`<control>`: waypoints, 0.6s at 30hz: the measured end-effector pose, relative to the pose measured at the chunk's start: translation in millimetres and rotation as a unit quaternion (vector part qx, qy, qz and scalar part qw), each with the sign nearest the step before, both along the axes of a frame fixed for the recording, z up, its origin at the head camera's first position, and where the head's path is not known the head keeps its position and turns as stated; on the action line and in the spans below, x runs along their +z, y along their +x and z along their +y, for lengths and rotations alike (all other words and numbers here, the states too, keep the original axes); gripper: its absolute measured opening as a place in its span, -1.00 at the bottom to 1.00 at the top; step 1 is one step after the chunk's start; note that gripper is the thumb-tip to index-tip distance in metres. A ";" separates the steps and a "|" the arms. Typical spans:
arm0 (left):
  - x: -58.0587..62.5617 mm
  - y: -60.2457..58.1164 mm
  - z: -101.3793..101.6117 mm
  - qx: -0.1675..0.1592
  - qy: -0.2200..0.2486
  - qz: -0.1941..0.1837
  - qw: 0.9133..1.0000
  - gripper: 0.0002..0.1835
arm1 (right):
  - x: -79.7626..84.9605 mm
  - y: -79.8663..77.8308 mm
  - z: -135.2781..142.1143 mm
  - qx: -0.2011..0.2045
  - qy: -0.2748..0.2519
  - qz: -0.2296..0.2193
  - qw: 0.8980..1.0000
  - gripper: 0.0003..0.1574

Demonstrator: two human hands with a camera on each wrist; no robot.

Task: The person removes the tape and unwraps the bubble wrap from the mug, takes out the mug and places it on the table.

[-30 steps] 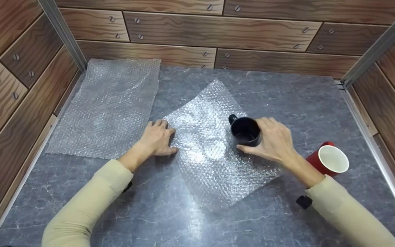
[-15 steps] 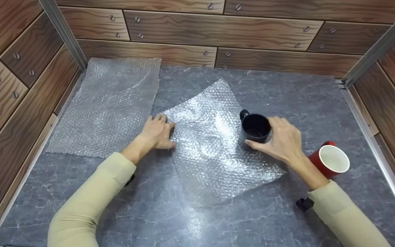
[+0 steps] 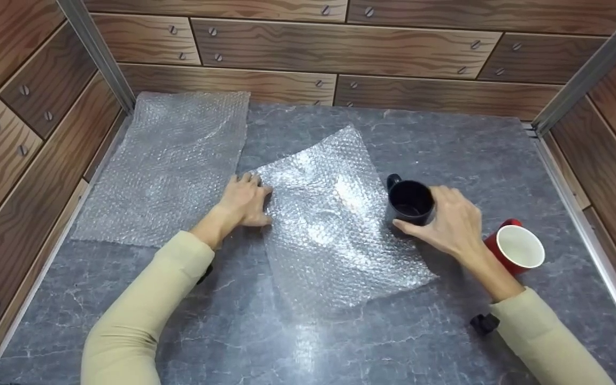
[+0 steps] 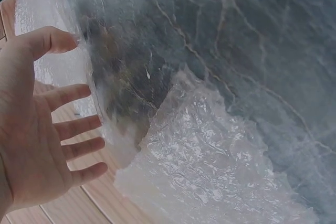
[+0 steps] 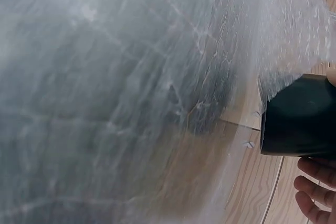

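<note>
In the head view, a sheet of bubble wrap (image 3: 324, 224) lies flat at mid-table. My left hand (image 3: 246, 200) rests at its left edge. Seen from the left wrist, the fingers of that hand (image 4: 39, 124) are spread and fairly straight, holding nothing. My right hand (image 3: 455, 222) grips a black mug (image 3: 409, 203) by its side, thumb in front and fingers behind. The mug is upright, handle pointing away, over the sheet's right edge; whether it touches the table I cannot tell. The right wrist view catches only part of the mug (image 5: 299, 116) and a few fingertips (image 5: 310, 205).
A second bubble wrap sheet (image 3: 174, 160) lies flat at the back left. Just right of my right forearm stands a red mug (image 3: 522, 248) with a white inside. Wood-patterned walls (image 3: 340, 51) enclose the grey marbled table (image 3: 222, 342) at the back and sides.
My right hand has moved the black mug rightward, from over the sheet to its right edge. My left hand has shifted slightly away from me along the sheet's left edge.
</note>
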State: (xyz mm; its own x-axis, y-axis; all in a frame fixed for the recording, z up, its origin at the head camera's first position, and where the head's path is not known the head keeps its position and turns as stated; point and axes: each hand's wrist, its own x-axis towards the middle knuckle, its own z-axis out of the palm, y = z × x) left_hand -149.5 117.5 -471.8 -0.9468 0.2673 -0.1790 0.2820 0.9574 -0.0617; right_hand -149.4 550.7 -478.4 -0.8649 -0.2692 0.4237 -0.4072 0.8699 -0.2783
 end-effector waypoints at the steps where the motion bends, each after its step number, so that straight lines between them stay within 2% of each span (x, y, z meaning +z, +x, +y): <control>1: -0.2 -0.6 -0.4 0.000 0.000 0.000 1.000 -0.12 | -0.5 0.2 0.6 -0.003 0.000 -0.001 1.000 0.13; 8: -2.5 -6.0 -1.7 0.000 0.001 0.007 1.000 -0.14 | -3.9 0.9 7.2 -0.022 0.001 -0.016 1.000 0.13; 18: -1.7 -13.0 -0.6 0.009 -0.013 -0.009 1.000 -0.13 | -5.2 2.9 19.1 -0.048 -0.002 -0.032 0.998 0.08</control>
State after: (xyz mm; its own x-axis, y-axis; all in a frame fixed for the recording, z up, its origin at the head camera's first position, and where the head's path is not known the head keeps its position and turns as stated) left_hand -162.5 116.8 -473.5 -0.9480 0.2461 -0.2017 0.2665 0.9604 -0.0812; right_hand -146.5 569.8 -483.6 -0.9119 -0.1821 0.3678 -0.3033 0.9028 -0.3048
